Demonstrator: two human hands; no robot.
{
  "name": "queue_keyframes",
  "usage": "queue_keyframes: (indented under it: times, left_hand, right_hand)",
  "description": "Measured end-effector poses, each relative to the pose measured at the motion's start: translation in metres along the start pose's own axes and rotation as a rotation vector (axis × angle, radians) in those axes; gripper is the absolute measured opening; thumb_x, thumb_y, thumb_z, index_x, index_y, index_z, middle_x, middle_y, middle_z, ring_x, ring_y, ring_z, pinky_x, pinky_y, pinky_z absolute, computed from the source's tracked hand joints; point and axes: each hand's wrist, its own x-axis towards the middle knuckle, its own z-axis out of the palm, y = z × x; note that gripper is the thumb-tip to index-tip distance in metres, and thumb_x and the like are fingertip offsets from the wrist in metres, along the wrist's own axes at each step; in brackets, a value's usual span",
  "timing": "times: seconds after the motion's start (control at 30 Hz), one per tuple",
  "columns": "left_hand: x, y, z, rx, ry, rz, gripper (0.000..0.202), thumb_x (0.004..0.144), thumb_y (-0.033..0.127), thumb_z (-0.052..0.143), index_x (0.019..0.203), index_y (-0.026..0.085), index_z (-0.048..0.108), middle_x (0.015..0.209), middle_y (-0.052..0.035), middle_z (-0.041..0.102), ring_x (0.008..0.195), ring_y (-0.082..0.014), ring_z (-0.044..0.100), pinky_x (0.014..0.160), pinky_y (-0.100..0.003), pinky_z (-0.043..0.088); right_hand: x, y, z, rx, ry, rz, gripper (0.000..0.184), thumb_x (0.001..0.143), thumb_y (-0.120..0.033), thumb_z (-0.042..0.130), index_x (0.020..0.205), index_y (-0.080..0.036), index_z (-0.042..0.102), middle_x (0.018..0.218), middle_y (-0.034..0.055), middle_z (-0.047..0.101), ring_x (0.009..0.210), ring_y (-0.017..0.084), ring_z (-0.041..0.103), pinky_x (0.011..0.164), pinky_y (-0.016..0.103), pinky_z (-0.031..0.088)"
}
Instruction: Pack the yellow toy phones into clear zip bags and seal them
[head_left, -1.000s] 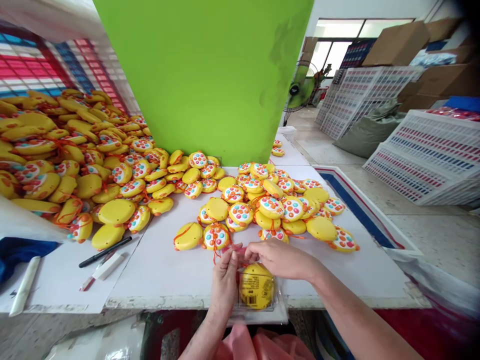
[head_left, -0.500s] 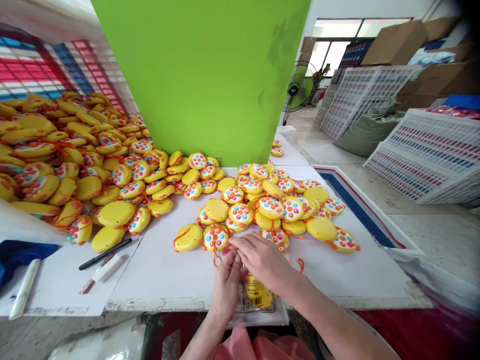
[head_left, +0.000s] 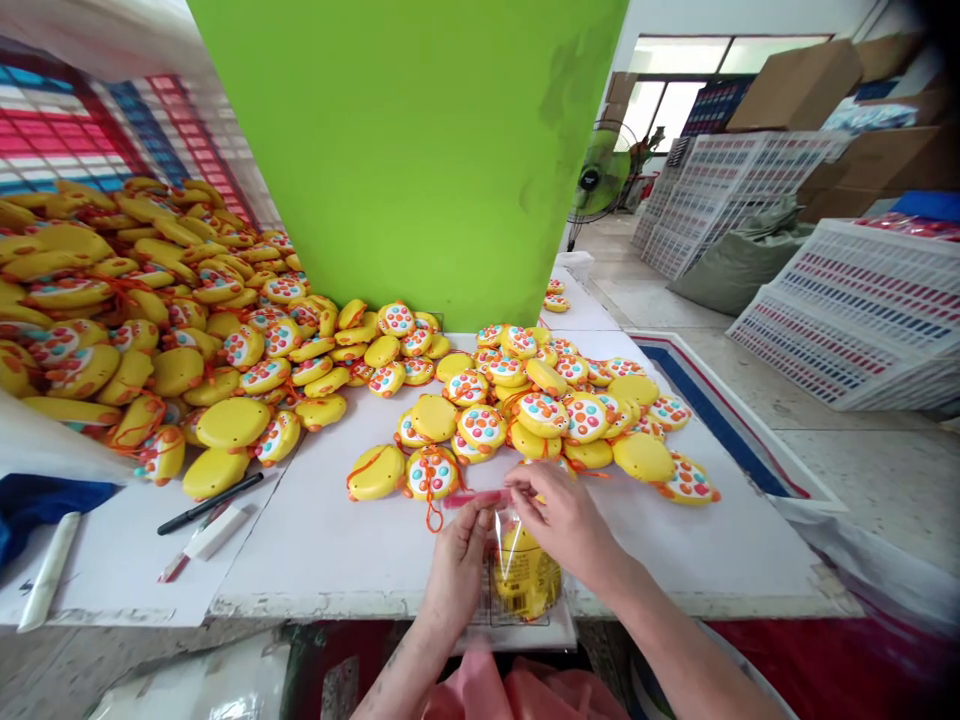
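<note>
Both my hands hold a clear plastic bag [head_left: 517, 590] with a yellow round toy inside, at the near edge of the white table [head_left: 337, 540]. My left hand [head_left: 459, 560] pinches the bag's left top corner. At the right top corner, by a pink strip [head_left: 472, 497] along the bag's mouth, is my right hand [head_left: 564, 520]. Just beyond my fingers lies a loose heap of yellow toys [head_left: 540, 410] with coloured dots and orange cords.
A much larger pile of the same toys [head_left: 142, 310] fills the left side. A black marker [head_left: 210, 503] and a white pen [head_left: 49, 570] lie at the near left beside a blue cloth [head_left: 37, 500]. A green panel [head_left: 420, 150] stands behind. White crates [head_left: 855, 310] stand at right.
The bagged toy has turned from lying flat to hanging upright from its mouth. My right hand slid from the bag's middle to its top right corner.
</note>
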Motion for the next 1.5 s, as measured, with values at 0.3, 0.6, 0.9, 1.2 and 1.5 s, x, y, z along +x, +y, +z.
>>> queue_keyframes:
  times: [0.3, 0.6, 0.9, 1.2, 1.5]
  left_hand:
    - [-0.003, 0.015, 0.001, 0.341, -0.065, 0.174, 0.019, 0.088, 0.025, 0.049, 0.086, 0.017, 0.066, 0.078, -0.0047, 0.07, 0.069, -0.0178, 0.06, 0.066, -0.026, 0.047]
    - [0.008, -0.004, -0.007, 0.09, -0.036, -0.096, 0.039, 0.087, 0.049, 0.05, 0.106, 0.017, 0.062, 0.102, -0.0097, 0.07, 0.089, -0.0231, 0.067, 0.072, -0.032, 0.055]
    - [0.017, -0.02, -0.02, -0.104, -0.011, -0.239, 0.047, 0.079, 0.053, 0.062, 0.109, 0.017, 0.059, 0.091, -0.0076, 0.069, 0.085, -0.0221, 0.066, 0.065, -0.029, 0.053]
    - [0.014, -0.022, -0.027, -0.239, -0.108, -0.214, 0.031, 0.075, 0.041, 0.073, 0.088, 0.015, 0.064, 0.07, 0.0003, 0.062, 0.063, -0.0105, 0.056, 0.061, -0.021, 0.047]
    - [0.012, -0.02, -0.027, -0.271, -0.102, -0.24, 0.044, 0.075, 0.041, 0.073, 0.112, 0.018, 0.066, 0.092, -0.0069, 0.072, 0.086, -0.0213, 0.066, 0.073, -0.029, 0.051]
  right_hand:
    - [-0.002, -0.022, 0.005, -0.247, -0.176, -0.139, 0.025, 0.09, -0.006, 0.047, 0.109, -0.02, 0.054, 0.091, 0.0055, 0.063, 0.088, 0.022, 0.055, 0.075, 0.035, 0.046]
    - [-0.043, 0.052, -0.022, -0.243, 0.265, 0.075, 0.016, 0.086, -0.006, 0.045, 0.086, -0.021, 0.052, 0.085, 0.0054, 0.059, 0.082, 0.021, 0.055, 0.073, 0.035, 0.046]
    - [-0.176, 0.116, -0.09, -0.656, 0.16, 0.259, 0.027, 0.088, -0.02, 0.04, 0.099, -0.02, 0.065, 0.112, 0.0122, 0.061, 0.095, 0.029, 0.058, 0.084, 0.047, 0.046]
    - [-0.071, 0.051, -0.028, 0.088, -0.023, 0.509, 0.021, 0.092, -0.032, 0.049, 0.102, -0.02, 0.063, 0.09, 0.0067, 0.067, 0.076, 0.02, 0.063, 0.066, 0.031, 0.051]
    - [-0.054, 0.048, -0.007, 0.611, -0.14, 0.634, 0.015, 0.084, -0.029, 0.056, 0.094, -0.02, 0.062, 0.083, 0.0024, 0.069, 0.077, 0.019, 0.064, 0.069, 0.029, 0.049]
